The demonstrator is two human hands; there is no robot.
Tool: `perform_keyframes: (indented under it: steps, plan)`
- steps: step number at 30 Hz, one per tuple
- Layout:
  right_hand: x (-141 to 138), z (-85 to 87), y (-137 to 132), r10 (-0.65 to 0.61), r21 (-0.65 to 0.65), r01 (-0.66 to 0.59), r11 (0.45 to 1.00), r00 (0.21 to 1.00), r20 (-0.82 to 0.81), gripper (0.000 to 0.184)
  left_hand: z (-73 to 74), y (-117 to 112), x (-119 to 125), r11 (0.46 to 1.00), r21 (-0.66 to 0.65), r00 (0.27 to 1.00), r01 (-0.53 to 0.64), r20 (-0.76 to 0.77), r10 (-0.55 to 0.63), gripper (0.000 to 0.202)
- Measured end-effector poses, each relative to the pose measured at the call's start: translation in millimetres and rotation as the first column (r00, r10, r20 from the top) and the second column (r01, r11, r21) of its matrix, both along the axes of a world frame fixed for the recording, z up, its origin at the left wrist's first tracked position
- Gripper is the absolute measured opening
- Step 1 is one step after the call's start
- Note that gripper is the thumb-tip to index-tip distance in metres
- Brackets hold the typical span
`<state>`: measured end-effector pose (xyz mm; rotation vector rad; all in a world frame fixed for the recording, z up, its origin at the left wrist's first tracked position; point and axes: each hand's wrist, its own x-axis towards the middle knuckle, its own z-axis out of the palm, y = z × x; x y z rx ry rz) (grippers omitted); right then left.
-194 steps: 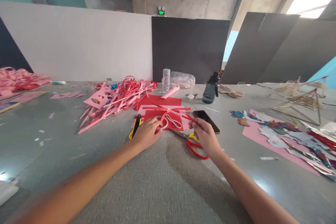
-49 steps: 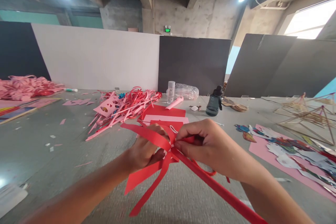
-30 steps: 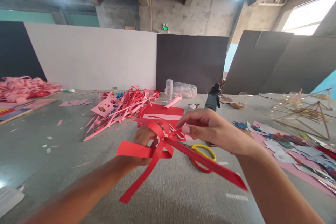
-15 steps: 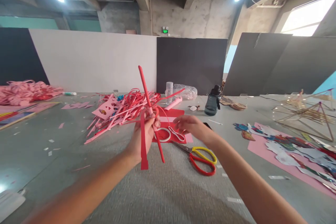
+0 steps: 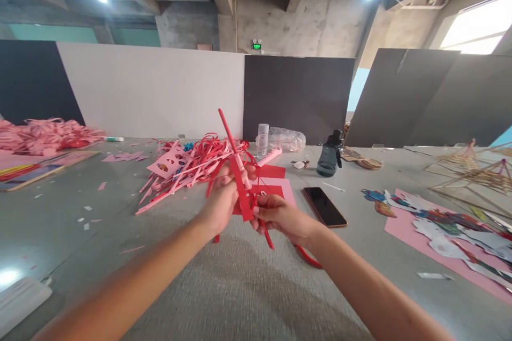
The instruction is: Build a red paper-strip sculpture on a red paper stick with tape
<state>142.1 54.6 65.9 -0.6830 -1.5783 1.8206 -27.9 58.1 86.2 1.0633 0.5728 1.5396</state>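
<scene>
Since half a second ago, the right hand [image 5: 282, 217] has been brought in from apart to the lower part of the red paper strips [image 5: 243, 192]. In the head view, the strips are held in the air above the near side of the bench [image 5: 192, 298]; one thin rolled length is tilted with its top to the left, and a flat length hangs in front. By the left hand [image 5: 219, 203] the middle of the strips is gripped, its fingers curled closed around it. By the right hand the lower part is pinched, its fingers drawn together. Beneath, a red sheet [image 5: 276, 172] and a pink sheet [image 5: 289, 194] are partly covered by the hands. Only a red scissor handle [image 5: 309, 258] is seen below the right wrist. A phone [image 5: 325, 206] lies to the right; at the left, strips are heaped in a loose pile [image 5: 188, 170].
</scene>
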Motion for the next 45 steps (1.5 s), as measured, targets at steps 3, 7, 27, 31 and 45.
perform_keyframes:
  steps: [3, 7, 27, 31, 45]
  plan:
    - [5, 3.9, 0, 0.011, -0.113, -0.022, 0.993, 0.995, -0.099, 0.024, 1.4, 10, -8, 0.988, -0.036, 0.987, 0.152, 0.051, -0.15, 0.014]
    - [11, 10.4, 0, 0.057, -0.264, -0.107, 0.959, 0.98, -0.191, 0.019, -5.4, 23, -19, 0.936, -0.105, 0.942, 0.335, 0.073, -0.329, 0.005]
    - [13, 24.5, -3, -0.193, -0.126, 0.186, 0.975, 0.98, -0.047, 0.029, -12.9, 44, -49, 0.922, -0.19, 0.843, 0.338, -0.375, -0.386, 0.027]
    - [15, 24.6, 0, -0.333, -0.013, 0.333, 0.943, 0.943, 0.006, 0.029, -10.6, 37, -45, 0.91, -0.209, 0.803, 0.357, -0.429, -0.414, 0.021]
    - [23, 27.4, 3, -0.175, 0.124, 0.154, 0.98, 0.967, 0.184, 0.025, 3.3, 34, -40, 0.93, -0.014, 0.915, 0.368, 0.185, -0.36, 0.048]
